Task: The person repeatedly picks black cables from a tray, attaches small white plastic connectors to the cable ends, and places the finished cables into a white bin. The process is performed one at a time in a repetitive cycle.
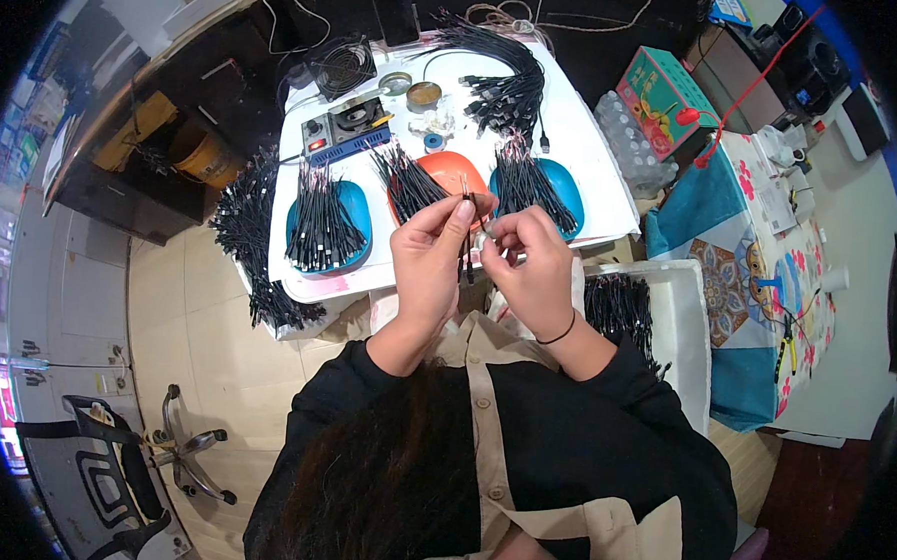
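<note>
A short black cable piece (468, 243) hangs just in front of the orange tray (453, 170), pinched near its top by the left hand (432, 254), fingers closed narrow on it, while the right hand (529, 259) nips its upper end. The orange tray holds a small fan of cut pieces. Either side of it, a blue tray (346, 225) and another blue tray (565, 185) are piled full, and beyond it lies a thick cable bundle (502, 77); I judge much sorted, plenty left.
</note>
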### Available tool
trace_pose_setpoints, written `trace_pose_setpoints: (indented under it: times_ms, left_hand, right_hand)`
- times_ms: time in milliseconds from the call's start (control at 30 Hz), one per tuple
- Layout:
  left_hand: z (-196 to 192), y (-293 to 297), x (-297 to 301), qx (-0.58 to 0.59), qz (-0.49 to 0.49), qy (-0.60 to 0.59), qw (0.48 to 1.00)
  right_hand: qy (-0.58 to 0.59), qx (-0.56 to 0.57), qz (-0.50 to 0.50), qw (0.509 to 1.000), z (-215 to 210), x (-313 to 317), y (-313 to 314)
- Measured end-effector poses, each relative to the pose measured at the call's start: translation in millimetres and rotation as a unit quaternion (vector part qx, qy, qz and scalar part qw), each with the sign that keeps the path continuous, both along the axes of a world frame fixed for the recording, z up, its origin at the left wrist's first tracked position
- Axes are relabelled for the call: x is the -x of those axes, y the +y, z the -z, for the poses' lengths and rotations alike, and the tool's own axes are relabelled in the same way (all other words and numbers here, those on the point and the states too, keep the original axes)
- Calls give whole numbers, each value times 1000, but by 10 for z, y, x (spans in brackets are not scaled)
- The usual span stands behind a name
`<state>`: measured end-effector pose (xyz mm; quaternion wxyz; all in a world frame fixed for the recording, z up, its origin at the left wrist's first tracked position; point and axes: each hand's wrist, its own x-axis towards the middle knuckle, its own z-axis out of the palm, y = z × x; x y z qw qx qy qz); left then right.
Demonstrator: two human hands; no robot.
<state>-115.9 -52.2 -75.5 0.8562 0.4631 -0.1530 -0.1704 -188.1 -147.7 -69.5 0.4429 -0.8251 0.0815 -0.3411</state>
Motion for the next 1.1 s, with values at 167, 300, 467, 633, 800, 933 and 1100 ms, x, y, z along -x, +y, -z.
trace_pose_setpoints:
  times_ms: [167, 300, 467, 633, 800, 933, 1100]
  left_hand:
    - [-9, 64, 30, 2, 30, 8, 1000]
    - [9, 84, 14, -11, 31, 3, 999]
    - [19, 98, 25, -16, 29, -26, 999]
    - [9, 117, 66, -57, 28, -56, 996]
    - [34, 121, 68, -44, 75, -64, 994]
    - [65, 136, 15, 14, 132, 39, 990]
    - [57, 159, 1, 87, 189, 127, 970]
  right_hand:
    - [-8, 5, -14, 1000, 32, 30, 34]
    - [14, 30, -58, 998, 27, 54, -40]
    - [60, -5, -99, 993, -40, 85, -159]
    - [39, -173, -134, 975, -130, -7, -323]
    - [36, -293, -207, 933, -140, -81, -392]
    - [17, -301, -218, 928, -59, -79, -383]
    - [36, -539, -289, 791, 83, -82, -361]
